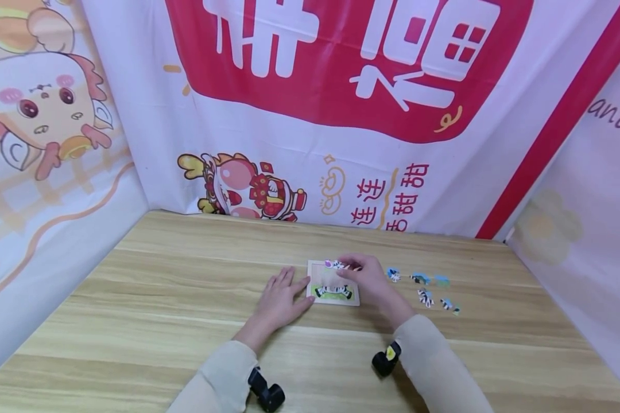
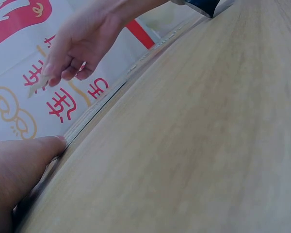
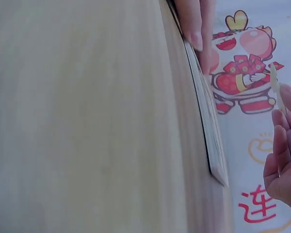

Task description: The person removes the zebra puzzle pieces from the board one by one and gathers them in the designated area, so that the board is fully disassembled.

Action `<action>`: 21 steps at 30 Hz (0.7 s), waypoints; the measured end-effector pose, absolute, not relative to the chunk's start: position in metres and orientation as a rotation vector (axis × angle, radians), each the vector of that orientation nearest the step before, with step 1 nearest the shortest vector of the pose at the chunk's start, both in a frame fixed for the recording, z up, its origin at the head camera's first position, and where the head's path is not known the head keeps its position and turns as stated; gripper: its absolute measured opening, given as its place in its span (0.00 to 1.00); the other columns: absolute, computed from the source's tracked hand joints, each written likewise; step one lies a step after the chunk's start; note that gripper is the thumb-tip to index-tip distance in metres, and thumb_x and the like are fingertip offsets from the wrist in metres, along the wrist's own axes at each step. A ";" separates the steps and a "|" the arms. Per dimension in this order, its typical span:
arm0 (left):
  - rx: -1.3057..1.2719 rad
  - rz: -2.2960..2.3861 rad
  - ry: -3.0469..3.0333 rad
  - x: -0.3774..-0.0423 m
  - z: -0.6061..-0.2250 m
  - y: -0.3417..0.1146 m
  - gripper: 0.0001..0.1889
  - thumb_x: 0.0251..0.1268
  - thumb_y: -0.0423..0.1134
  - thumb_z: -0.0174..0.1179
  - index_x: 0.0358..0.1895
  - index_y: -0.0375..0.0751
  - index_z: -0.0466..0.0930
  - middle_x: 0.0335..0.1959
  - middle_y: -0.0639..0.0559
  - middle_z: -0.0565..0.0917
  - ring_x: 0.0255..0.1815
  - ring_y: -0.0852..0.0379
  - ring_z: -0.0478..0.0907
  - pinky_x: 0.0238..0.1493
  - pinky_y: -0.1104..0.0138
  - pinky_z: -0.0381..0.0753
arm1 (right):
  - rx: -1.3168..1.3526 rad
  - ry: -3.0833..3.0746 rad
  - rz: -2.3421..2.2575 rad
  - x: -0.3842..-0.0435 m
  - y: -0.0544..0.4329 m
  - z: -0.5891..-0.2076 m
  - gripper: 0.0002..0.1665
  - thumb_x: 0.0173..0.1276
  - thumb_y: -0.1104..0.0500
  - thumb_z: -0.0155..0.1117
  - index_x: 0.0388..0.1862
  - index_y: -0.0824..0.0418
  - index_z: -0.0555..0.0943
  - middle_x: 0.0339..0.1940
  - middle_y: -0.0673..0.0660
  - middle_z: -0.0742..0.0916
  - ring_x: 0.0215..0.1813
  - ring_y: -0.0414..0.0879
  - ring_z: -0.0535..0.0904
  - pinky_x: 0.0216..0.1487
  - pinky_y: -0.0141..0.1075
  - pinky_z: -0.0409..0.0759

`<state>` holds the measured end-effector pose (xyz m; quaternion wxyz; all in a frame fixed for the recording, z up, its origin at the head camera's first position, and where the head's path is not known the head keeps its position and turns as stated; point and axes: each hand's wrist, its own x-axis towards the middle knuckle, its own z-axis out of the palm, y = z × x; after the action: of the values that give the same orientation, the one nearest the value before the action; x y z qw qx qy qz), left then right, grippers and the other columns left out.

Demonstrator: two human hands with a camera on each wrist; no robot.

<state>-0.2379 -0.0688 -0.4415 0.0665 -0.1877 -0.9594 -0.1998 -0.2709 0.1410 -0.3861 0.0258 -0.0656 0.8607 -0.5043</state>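
Note:
A small square puzzle board [image 1: 312,299] lies on the table, with zebra-striped pieces over green fitted along its lower part. My left hand [image 1: 279,301] rests at the board's left edge, fingers spread, its thumb touching the frame. Between thumb and fingers, my right hand [image 1: 367,278] pinches a puzzle piece [image 1: 336,264] with black-and-white stripes and a pink patch, over the board's upper part. In the right wrist view the puzzle piece [image 3: 277,90] appears edge-on, raised above the board [image 3: 211,131]. The right hand hides the board's upper right corner.
Several loose puzzle pieces [image 1: 425,297] in blue, green and zebra stripes are scattered on the wooden table [image 1: 186,287] right of the board. Printed cloth [image 1: 268,126] hangs behind the table and at both sides. A black wrist camera [image 1: 384,361] sits at each sleeve.

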 end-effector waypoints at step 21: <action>-0.563 -0.609 -2.888 -0.238 -0.443 -0.069 0.29 0.57 0.61 0.44 0.60 0.52 0.65 0.64 0.38 0.53 0.64 0.44 0.45 0.61 0.52 0.42 | -0.351 2.712 -1.673 -0.257 0.242 -0.369 0.20 0.54 0.59 0.63 0.46 0.67 0.76 0.37 0.61 0.80 0.36 0.48 0.73 0.37 0.42 0.74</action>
<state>-0.2381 -0.0688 -0.4428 0.0682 -0.1870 -0.9589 -0.2021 -0.2567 0.2422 -0.3687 -0.0320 -0.1096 0.8456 -0.5215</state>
